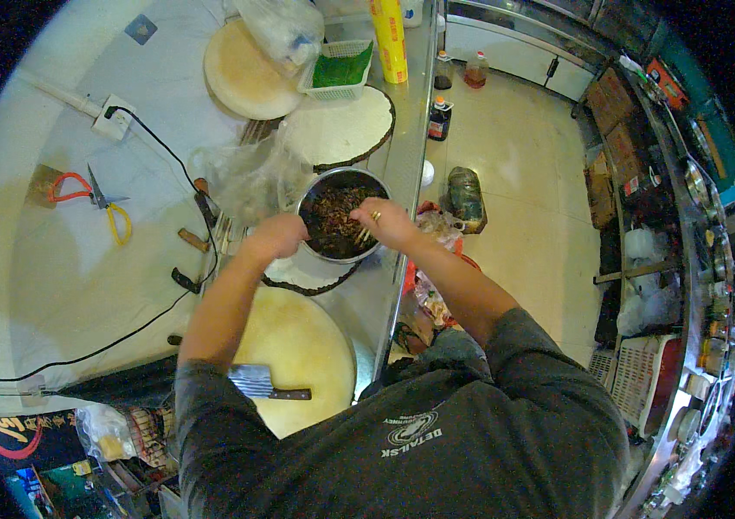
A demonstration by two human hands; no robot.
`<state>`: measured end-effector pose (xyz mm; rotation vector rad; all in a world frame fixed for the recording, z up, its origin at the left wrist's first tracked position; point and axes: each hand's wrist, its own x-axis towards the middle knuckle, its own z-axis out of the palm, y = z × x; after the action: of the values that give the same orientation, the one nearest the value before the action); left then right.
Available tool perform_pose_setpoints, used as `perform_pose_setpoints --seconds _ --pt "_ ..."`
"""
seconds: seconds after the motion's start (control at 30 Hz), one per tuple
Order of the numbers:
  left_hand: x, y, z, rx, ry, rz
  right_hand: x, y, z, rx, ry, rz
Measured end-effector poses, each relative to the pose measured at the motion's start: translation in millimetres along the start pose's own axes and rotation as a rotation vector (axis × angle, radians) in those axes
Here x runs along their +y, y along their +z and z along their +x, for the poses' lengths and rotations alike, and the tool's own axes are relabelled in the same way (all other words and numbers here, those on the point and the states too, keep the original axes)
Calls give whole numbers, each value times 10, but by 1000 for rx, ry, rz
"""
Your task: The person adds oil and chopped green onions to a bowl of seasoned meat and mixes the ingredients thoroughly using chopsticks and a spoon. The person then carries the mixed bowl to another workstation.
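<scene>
A round metal bowl [343, 253] stands on the counter, holding a dark brown, chopped food mixture [340, 211]. My left hand [281, 235] grips the bowl's rim on the left side. Over the bowl's right side, my right hand [385, 222] is closed around pale chopsticks [365, 237], whose lower ends reach into the mixture. Beneath and around the bowl lie white round boards with dark, rough edges; one shows behind it [341, 126], one in front [309, 274]. Nearer my body, a cleaver [270, 384] rests on a large yellowish round chopping board [302, 324].
Clear plastic bags [250, 175] lie left of the bowl. Behind are a basket with green leaves [336, 93], a yellow film roll [390, 42] and another round board [244, 71]. Red-and-yellow scissors [100, 200] hang or lie at left, near a black cable [166, 146]. Bottles [440, 120] stand on the floor.
</scene>
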<state>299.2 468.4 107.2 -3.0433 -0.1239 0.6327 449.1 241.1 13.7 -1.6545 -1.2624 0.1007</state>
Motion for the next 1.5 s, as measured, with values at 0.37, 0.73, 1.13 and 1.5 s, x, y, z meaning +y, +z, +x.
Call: perform_pose_setpoints --seconds 0.37,0.73,1.13,1.5 --pt "395 313 -214 122 -154 -170 232 -1 70 111 174 -175" --pt "227 920 -103 393 -342 -311 394 70 14 97 108 -43" --pt "116 904 402 274 -335 -239 215 278 103 134 136 -126" --pt "263 600 -40 340 -467 -291 451 -172 86 191 209 -120"
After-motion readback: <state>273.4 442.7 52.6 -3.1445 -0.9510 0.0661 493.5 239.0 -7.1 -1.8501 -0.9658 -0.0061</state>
